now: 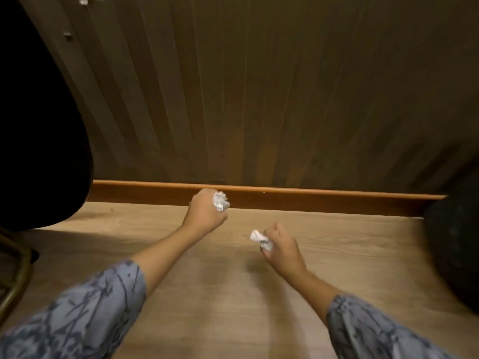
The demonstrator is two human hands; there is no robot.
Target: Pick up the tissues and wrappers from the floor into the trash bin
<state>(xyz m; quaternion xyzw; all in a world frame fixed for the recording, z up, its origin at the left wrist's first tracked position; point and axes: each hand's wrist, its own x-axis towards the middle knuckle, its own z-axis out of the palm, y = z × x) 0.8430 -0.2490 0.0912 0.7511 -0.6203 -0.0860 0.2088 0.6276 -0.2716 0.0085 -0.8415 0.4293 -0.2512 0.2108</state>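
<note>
My left hand [204, 212] is closed in a fist around a crumpled white tissue [220, 201] that sticks out past the thumb side, close to the skirting board. My right hand [281, 243] is lower and to the right, fingers pinched on a second crumpled white tissue [261, 239] just above the wooden floor. At the right edge a dark round shape [455, 237] stands on the floor; I cannot tell whether it is the trash bin.
A brown skirting board [311, 200] runs along the base of a wood-panelled wall [259, 99]. A black chair seat [39, 138] with a brass-coloured leg [15, 278] fills the left side. Light wooden floor [220, 307] lies under both arms.
</note>
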